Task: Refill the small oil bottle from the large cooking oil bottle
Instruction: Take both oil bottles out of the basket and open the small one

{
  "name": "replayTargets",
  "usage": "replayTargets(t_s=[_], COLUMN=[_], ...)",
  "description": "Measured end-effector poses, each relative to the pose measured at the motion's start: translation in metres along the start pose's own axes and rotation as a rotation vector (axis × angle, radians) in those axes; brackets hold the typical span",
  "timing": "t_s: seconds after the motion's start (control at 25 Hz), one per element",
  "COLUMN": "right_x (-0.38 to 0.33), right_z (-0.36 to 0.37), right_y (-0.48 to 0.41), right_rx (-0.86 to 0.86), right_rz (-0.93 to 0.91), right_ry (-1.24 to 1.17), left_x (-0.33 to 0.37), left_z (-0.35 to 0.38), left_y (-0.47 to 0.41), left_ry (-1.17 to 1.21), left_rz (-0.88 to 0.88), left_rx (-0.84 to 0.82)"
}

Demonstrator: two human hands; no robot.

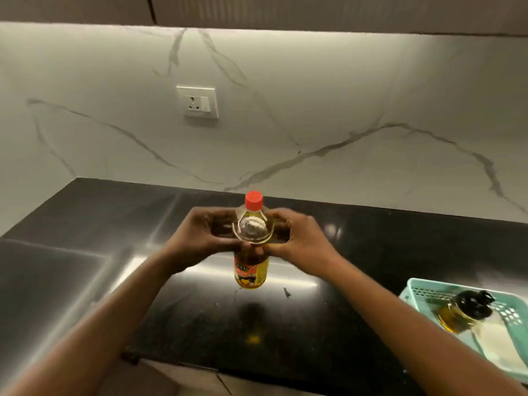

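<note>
The large cooking oil bottle [252, 267] stands upright at the middle of the black counter, with a red cap on and a yellow label. My left hand [200, 238] grips its shoulder from the left. My right hand [300, 241] grips the same shoulder from the right. Both sets of fingers curl round the clear upper part, below the cap. The small oil bottle [464, 312], glass with a black top and some golden oil inside, lies tilted in a teal basket [423, 290] at the far right, away from both hands.
The black counter [200, 324] runs to a marble backsplash with a wall socket [197, 102]. The counter's front edge is close below my arms. A white flat item lies in the basket beside the small bottle.
</note>
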State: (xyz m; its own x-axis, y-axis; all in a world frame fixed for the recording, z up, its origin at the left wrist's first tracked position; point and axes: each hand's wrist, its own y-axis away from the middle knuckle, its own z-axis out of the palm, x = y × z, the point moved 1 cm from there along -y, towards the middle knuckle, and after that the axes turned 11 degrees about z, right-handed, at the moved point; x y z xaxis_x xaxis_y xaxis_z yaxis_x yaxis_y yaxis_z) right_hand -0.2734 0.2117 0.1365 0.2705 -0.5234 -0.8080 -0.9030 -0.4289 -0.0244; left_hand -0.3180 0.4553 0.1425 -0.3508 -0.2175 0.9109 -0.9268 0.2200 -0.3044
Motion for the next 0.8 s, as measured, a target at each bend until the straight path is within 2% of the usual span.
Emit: replayTargets(t_s=[0.24,0.6,0.8], right_x=[0.030,0.042,0.042], right_z=[0.074,0.091,0.085], right_y=[-0.013,-0.005,0.007], right_rx=[-0.055,-0.056,-0.066], right_rz=[0.108,0.189,0.200], right_ry=[-0.026,-0.022,-0.028], left_x=[-0.050,-0.077,-0.081], left_z=[-0.012,0.001,0.011], left_y=[0.047,0.063,0.064], left_ry=[-0.028,-0.022,0.041], left_rz=[-0.069,-0.083,-0.220], left_rx=[0.074,0.120,0.088])
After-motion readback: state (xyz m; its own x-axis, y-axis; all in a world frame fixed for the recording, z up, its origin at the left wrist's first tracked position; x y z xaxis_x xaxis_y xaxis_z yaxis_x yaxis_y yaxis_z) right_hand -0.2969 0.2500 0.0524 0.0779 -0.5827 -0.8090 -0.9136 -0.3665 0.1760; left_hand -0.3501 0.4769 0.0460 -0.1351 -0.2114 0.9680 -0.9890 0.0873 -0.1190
